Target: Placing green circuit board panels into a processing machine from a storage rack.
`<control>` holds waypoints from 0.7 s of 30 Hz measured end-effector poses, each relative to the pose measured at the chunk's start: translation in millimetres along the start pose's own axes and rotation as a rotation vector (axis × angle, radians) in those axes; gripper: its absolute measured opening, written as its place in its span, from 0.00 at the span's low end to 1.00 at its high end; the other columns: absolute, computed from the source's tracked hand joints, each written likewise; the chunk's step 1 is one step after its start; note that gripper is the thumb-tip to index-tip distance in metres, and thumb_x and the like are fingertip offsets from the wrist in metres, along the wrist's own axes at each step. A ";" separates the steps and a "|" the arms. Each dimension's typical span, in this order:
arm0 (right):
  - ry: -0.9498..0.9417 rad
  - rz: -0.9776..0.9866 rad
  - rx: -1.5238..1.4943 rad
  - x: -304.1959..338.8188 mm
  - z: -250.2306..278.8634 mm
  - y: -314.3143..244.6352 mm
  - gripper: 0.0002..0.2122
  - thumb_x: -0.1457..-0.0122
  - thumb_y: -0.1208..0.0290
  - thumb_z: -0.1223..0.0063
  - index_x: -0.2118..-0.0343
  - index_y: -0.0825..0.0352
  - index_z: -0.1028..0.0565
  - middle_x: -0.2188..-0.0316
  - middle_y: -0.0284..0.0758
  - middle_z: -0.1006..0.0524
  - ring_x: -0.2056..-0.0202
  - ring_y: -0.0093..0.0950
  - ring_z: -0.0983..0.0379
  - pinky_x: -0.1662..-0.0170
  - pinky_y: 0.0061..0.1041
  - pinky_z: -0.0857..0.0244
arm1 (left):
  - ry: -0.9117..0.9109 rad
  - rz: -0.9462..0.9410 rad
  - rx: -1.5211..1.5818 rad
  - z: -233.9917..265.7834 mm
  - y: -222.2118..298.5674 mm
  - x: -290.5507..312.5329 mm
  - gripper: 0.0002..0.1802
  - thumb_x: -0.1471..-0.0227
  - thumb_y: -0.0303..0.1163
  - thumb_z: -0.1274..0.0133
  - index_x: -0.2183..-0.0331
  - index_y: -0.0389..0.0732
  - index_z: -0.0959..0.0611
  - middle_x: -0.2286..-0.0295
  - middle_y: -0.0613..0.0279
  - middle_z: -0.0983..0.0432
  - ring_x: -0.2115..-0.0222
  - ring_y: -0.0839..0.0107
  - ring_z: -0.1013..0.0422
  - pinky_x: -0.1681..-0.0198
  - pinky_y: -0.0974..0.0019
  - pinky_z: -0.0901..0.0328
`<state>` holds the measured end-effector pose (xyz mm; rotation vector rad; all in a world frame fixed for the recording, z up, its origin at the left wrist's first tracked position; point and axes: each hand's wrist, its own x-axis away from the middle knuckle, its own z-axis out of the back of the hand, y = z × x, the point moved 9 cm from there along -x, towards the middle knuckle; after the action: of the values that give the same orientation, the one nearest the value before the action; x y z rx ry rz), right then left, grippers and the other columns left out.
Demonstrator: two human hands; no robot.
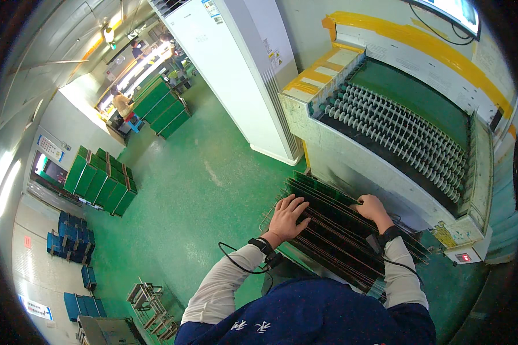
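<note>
Below me stands a rack of thin dark panels [328,236], packed on edge in rows with narrow gaps and copper-coloured edges. My left hand [288,219] lies over the left end of the rows, fingers spread and stretched out on the panel edges. At the right end, my right hand [372,208] has its fingers curled and pressed against the edge of one of the far panels. Its fingertips are partly hidden. Each wrist wears a dark band with a cable.
A conveyor machine [305,118] with rows of white rollers [397,135] stands just beyond the rack, right. A tall white cabinet [230,69] is behind. Stacked green panels [101,181], blue bins [72,238] and a metal frame [152,307] stand left. People sit at a far lit bench.
</note>
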<state>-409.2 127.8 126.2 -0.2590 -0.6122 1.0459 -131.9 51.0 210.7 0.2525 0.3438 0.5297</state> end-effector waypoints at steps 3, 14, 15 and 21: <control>0.010 -0.004 0.005 -1.6 -1.6 2.3 0.28 0.49 0.46 0.36 0.56 0.70 0.19 0.57 0.50 0.20 0.53 0.47 0.24 0.49 0.40 0.30 | -0.001 0.000 -0.001 0.1 0.1 -0.3 0.30 0.47 0.47 0.44 0.45 0.44 0.25 0.44 0.56 0.31 0.39 0.50 0.42 0.36 0.46 0.49; 0.023 0.015 0.007 -5.0 -4.2 5.3 0.29 0.50 0.44 0.35 0.57 0.69 0.19 0.58 0.49 0.19 0.54 0.47 0.23 0.51 0.40 0.30 | -0.016 0.010 -0.004 -1.0 -0.7 0.3 0.30 0.46 0.47 0.44 0.44 0.44 0.25 0.44 0.56 0.32 0.39 0.50 0.42 0.35 0.46 0.49; 0.027 0.018 0.005 -5.8 -5.1 6.4 0.29 0.50 0.44 0.35 0.57 0.69 0.19 0.58 0.49 0.19 0.54 0.47 0.23 0.51 0.40 0.30 | -0.015 0.010 -0.005 -1.4 -1.0 0.5 0.30 0.46 0.47 0.44 0.44 0.44 0.25 0.44 0.56 0.32 0.39 0.50 0.42 0.35 0.46 0.50; 0.042 0.013 -0.002 -5.7 -5.3 7.5 0.28 0.50 0.45 0.35 0.57 0.69 0.19 0.58 0.49 0.19 0.54 0.47 0.24 0.50 0.41 0.30 | -0.011 0.010 -0.004 -2.6 -2.0 0.6 0.30 0.47 0.47 0.44 0.45 0.44 0.24 0.44 0.56 0.32 0.39 0.51 0.42 0.35 0.46 0.49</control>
<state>-413.6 126.9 116.3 -0.2859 -0.5746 1.0503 -131.4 50.0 207.6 0.2534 0.3311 0.5387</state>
